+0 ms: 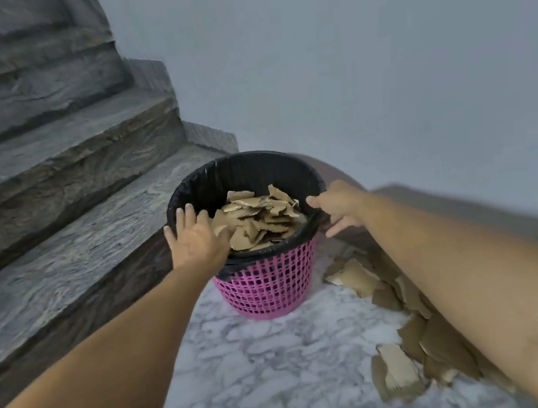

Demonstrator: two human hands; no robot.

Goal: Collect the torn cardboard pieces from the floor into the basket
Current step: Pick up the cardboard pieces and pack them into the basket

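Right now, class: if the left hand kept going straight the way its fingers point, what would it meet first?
Probably the black liner over the basket rim: the open left hand points up and away across the near-left edge. Depth is unclear; it may already be touching there.

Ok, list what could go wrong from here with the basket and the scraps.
1. The cardboard pieces in the basket are heaped high; pressing with the left hand might push some over the rim.
2. The right hand is at the black liner; tugging it could slip it off the pink basket.
3. Torn cardboard pieces on the floor lie under the right arm and may be missed.
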